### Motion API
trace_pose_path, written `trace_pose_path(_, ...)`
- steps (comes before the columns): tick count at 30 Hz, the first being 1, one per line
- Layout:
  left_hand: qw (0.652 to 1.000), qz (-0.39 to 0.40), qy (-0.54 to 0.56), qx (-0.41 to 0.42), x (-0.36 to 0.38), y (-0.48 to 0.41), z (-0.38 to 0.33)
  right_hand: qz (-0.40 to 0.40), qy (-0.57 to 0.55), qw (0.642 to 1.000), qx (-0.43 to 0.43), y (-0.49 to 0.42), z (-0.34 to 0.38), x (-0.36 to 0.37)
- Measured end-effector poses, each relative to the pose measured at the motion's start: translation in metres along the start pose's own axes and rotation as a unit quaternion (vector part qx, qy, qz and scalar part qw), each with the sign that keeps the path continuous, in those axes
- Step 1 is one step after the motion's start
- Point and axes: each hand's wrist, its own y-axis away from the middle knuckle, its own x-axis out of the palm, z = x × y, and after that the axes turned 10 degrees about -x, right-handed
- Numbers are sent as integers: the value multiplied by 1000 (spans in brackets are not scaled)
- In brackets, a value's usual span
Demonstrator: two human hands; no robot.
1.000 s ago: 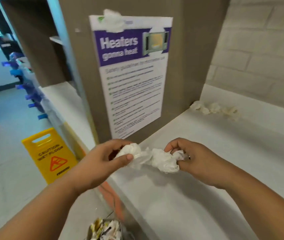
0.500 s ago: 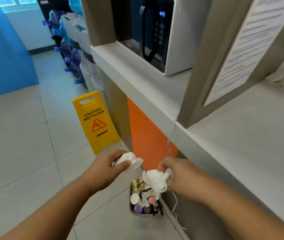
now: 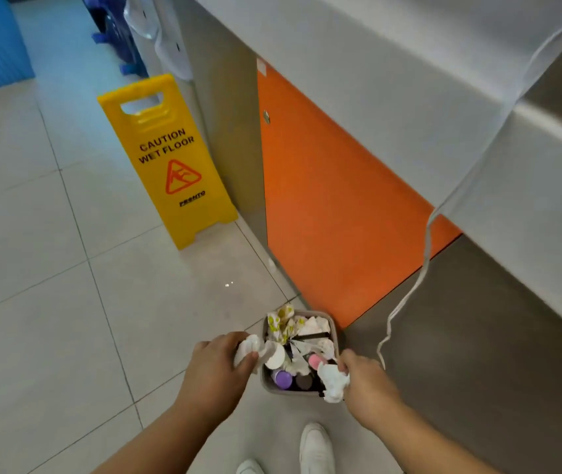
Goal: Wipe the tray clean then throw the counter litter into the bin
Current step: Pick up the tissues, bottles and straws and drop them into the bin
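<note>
- Grips a crumpled tissue [image 3: 247, 350] in clenched left hand [image 3: 218, 369] fingers [image 3: 251, 359] at the bin's [image 3: 281, 392] left rim.
- Pinches a second tissue [image 3: 332, 384] in right hand [image 3: 366, 383] fingers over the bin's near corner.

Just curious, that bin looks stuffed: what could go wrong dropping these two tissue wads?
The bin is heaped, so the left wad, gripped by the left hand, might roll off onto the floor. The right hand holds the right wad over the near rim; it may fall outside. The white cable dangles beside that hand and could snag.
</note>
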Motion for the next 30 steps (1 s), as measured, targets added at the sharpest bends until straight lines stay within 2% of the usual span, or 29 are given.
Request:
trace_pose_path(4, 999, 13, 19, -47, 54, -35, 18, -13, 3, 999, 30, -45, -29, 40)
trace_pose_path(8, 995, 7, 45, -88, 102, -63, 29, -46, 49, 998, 18, -77, -46, 68)
trace_pose_path(11, 998, 3, 23, -59, 131, -81, 30, -72, 76, 994, 15, -95, -57, 86)
trace_pose_path(15, 998, 12, -66, 20, 162, -107, 28, -57, 95, 994, -27, -112, -68, 108)
trace_pose_path(20, 996, 7, -79, 39, 192, -130, 30, -92, 126, 986, -65, -132, -81, 129)
trace_pose_path(22, 995, 20, -90, 36, 201, -134, 29, -58, 123, 989, -61, -135, -83, 134)
trace_pose_path(23, 994, 36, -102, 31, 205, -136, 29, -15, 131, 990, -51, -137, -85, 137)
trace_pose_path(26, 974, 113, -193, 43, 215, -139, 32, 5, 153, 987, -53, -141, -90, 147)
trace_pose_path(30, 926, 149, -331, 107, 219, -136, 34, -26, 202, 974, -96, -141, -89, 151)
